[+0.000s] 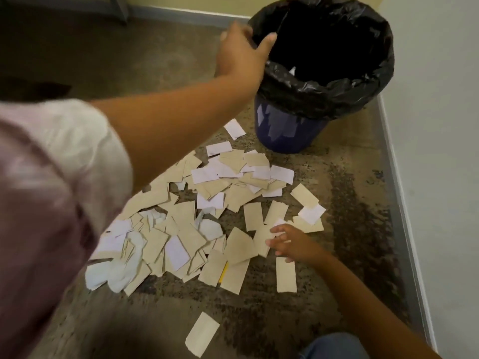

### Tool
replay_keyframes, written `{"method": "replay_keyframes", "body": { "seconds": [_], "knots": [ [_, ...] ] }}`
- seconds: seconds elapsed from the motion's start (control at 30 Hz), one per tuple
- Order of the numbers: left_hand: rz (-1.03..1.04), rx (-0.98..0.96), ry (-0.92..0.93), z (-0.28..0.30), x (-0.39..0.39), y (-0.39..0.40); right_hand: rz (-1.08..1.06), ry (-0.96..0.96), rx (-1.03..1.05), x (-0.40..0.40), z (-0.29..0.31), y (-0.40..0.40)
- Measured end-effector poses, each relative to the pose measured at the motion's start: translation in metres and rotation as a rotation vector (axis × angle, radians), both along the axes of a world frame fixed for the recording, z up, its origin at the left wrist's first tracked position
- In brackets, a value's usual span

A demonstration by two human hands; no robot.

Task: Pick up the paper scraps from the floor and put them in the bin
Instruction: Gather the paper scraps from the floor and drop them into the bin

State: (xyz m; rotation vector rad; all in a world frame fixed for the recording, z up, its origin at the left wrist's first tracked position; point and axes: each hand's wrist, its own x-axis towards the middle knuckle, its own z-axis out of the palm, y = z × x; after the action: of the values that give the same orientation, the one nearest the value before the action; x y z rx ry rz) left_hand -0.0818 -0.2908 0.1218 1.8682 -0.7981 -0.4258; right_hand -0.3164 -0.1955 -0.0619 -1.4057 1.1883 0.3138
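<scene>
A wide heap of beige and white paper scraps [207, 211] covers the speckled floor in front of me. Behind it stands a blue bin [285, 136] lined with a black bag [326, 92], its mouth dark, with one white scrap visible inside. My left hand [241, 53] grips the bin's near-left rim, thumb over the inside of the liner. My right hand [290, 242] is low over the right side of the heap, fingers spread and touching beige scraps. One beige scrap [202, 334] lies alone near the front.
A white wall with a grey skirting board [404, 203] runs along the right, close to the bin. Another skirting [181, 15] runs along the back wall. A grey furniture leg [119, 7] stands at the far left. My knee in blue fabric [334, 347] shows at the bottom.
</scene>
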Motion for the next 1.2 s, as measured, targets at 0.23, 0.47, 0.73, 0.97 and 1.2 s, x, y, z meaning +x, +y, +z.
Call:
{"method": "replay_keyframes", "body": {
  "seconds": [0.23,0.47,0.73,0.97,1.2],
  "knots": [
    [-0.107,0.38,-0.079,-0.143,-0.022,0.187,0.519,0.387,-0.479,-0.02,-0.054,0.017],
    [-0.617,1.359,0.158,-0.237,-0.076,0.335,0.561,0.576,-0.554,-0.033,-0.071,0.041],
    [-0.334,1.292,-0.146,-0.259,-0.141,0.367,0.362,0.326,-0.355,-0.028,-0.068,0.011],
    [-0.22,0.808,0.039,-0.26,-0.121,0.321,-0.114,0.159,-0.196,0.006,-0.066,-0.018],
    [0.139,0.784,0.201,-0.271,-0.092,0.281,0.095,0.175,-0.35,0.024,-0.082,-0.005]
  ]
}}
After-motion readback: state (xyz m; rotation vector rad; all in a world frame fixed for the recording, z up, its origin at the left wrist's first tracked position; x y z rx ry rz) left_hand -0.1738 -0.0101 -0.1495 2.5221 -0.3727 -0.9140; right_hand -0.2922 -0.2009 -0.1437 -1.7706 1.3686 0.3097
